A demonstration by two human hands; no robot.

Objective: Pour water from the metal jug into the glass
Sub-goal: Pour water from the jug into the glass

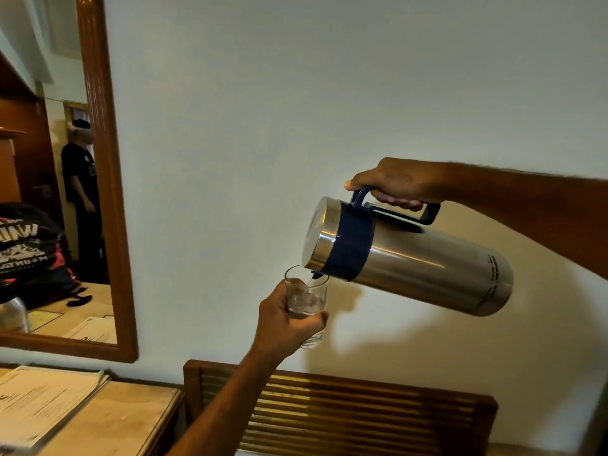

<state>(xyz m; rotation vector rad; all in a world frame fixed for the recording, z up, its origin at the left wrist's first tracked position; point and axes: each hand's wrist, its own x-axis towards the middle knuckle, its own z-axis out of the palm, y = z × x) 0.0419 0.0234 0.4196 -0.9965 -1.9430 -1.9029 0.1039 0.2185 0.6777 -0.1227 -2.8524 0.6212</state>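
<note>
The metal jug (414, 258), steel with a dark blue collar and handle, is tipped almost level in the air, its lid end pointing left and down. My right hand (398, 184) grips its blue handle from above. The spout sits over the rim of a clear glass (307, 297), and a thin stream of water runs into it. The glass holds some water. My left hand (284, 319) wraps around the lower part of the glass and holds it upright in front of the white wall.
Below the hands stands a slatted wooden rack (345, 413). To the left is a wooden table (115, 419) with papers (39, 399) on it. A wood-framed mirror (108, 205) hangs on the wall at left, reflecting a standing person and bags.
</note>
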